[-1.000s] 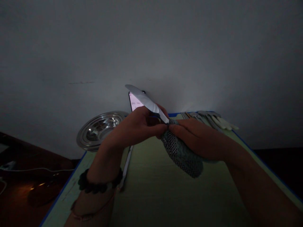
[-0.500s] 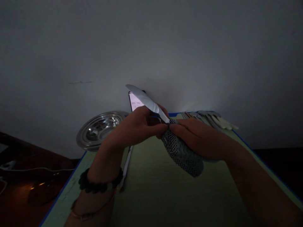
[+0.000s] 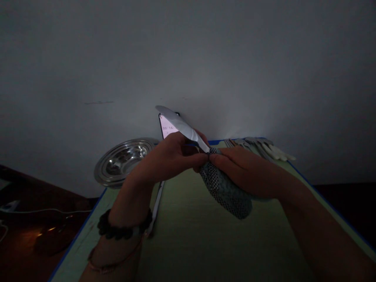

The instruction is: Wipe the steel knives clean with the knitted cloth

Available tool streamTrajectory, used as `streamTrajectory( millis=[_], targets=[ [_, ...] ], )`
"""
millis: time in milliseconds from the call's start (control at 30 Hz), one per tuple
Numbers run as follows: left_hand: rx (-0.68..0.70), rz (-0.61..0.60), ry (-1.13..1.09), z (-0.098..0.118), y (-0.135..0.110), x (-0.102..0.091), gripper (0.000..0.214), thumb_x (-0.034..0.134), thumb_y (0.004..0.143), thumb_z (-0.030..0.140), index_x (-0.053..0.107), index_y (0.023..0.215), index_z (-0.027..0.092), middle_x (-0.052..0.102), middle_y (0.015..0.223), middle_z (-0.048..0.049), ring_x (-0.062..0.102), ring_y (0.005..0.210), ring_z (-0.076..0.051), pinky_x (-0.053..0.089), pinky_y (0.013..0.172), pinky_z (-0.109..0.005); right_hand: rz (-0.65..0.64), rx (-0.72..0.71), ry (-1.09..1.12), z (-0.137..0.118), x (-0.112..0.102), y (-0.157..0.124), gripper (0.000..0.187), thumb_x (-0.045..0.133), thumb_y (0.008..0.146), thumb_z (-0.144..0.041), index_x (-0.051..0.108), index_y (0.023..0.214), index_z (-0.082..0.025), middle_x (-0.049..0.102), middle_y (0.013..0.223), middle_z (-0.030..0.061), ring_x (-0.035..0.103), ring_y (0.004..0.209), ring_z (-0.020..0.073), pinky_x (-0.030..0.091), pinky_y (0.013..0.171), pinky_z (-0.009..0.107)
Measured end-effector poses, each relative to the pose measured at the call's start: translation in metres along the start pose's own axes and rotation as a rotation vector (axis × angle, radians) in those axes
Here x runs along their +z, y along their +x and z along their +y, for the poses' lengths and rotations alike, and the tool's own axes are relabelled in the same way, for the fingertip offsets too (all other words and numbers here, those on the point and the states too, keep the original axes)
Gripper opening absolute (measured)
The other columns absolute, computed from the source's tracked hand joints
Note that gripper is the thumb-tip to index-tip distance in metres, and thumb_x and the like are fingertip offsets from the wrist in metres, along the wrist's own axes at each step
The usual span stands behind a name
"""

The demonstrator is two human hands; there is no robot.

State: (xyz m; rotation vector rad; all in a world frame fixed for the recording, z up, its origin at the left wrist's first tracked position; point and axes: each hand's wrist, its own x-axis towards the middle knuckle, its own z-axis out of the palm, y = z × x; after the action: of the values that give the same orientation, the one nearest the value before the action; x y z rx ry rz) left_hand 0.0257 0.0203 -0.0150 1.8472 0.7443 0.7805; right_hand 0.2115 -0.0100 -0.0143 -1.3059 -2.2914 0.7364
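Observation:
A silver knife (image 3: 181, 124) with a broad blade is held up at a slant over the table, blade toward the upper left. My left hand (image 3: 173, 158) is closed, its thumb and fingers around the knife's lower part. My right hand (image 3: 242, 168) grips a dark checked cloth (image 3: 225, 190), pinched about the knife's near end, where the two thumbs almost meet. The cloth's loose part hangs below the right hand. What lies inside the cloth is hidden.
At the left back stands a shiny metal bowl (image 3: 113, 178). A phone (image 3: 167, 125) showing a timer leans on the wall. Several pieces of cutlery (image 3: 255, 145), some white-handled, lie at the right back. Another long metal utensil (image 3: 158, 205) lies beside my left wrist on the green table (image 3: 188, 235).
Almost nothing differs. Both hands, the knife and the cloth keep the same pose, with only a tiny shift of the whole view.

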Motion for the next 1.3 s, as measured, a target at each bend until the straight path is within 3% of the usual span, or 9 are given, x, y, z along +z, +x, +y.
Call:
streamTrajectory(
  millis=[433,833,867,1033,1300],
  targets=[
    [-0.016,0.056,0.032,0.0,0.001,0.001,0.014,0.062,0.072,0.012,0.059,0.085,0.017,0.058,0.065,0.0027,0.059,0.059,-0.011,0.047,0.053,-0.018,-0.001,-0.021,0.013,-0.001,0.0,0.001,0.037,0.031,0.093,-0.036,0.052,0.068,-0.018,0.058,0.064,0.0005,0.05,0.059,0.012,0.031,0.055,0.027],
    [-0.029,0.024,0.057,0.003,0.0,-0.004,0.006,0.063,0.075,0.016,0.063,0.08,0.017,0.063,0.064,0.0016,0.06,0.06,-0.011,0.048,0.057,-0.019,-0.048,-0.019,-0.001,0.004,-0.002,0.002,0.038,0.03,0.094,-0.037,0.056,0.074,-0.019,0.062,0.072,0.0017,0.053,0.064,0.0133,0.034,0.058,0.027],
    [-0.037,0.037,0.072,0.004,-0.001,-0.007,0.003,0.062,0.077,0.018,0.065,0.077,0.016,0.064,0.062,0.0009,0.06,0.059,-0.011,0.048,0.056,-0.019,-0.069,-0.024,-0.006,0.005,-0.003,0.001,0.038,0.029,0.094,-0.037,0.057,0.077,-0.019,0.063,0.073,0.0018,0.054,0.065,0.0137,0.035,0.06,0.027],
    [-0.059,0.215,0.04,0.004,-0.009,-0.023,0.031,0.054,0.085,0.026,0.071,0.061,0.015,0.068,0.054,-0.0025,0.061,0.049,-0.01,0.046,0.05,-0.018,-0.183,-0.042,-0.036,0.007,-0.011,-0.001,0.04,0.028,0.094,-0.045,0.059,0.087,-0.02,0.066,0.084,0.002,0.058,0.074,0.0154,0.039,0.067,0.028],
    [-0.105,0.481,-0.205,-0.014,-0.003,-0.038,0.021,0.061,0.074,0.023,0.064,0.055,0.015,0.063,0.049,0.0009,0.057,0.042,-0.009,0.046,0.044,-0.018,-0.175,0.019,-0.135,0.025,-0.031,-0.005,0.046,0.028,0.092,-0.055,0.059,0.088,-0.02,0.065,0.083,0.0019,0.059,0.073,0.0166,0.04,0.066,0.029]
  ],
)
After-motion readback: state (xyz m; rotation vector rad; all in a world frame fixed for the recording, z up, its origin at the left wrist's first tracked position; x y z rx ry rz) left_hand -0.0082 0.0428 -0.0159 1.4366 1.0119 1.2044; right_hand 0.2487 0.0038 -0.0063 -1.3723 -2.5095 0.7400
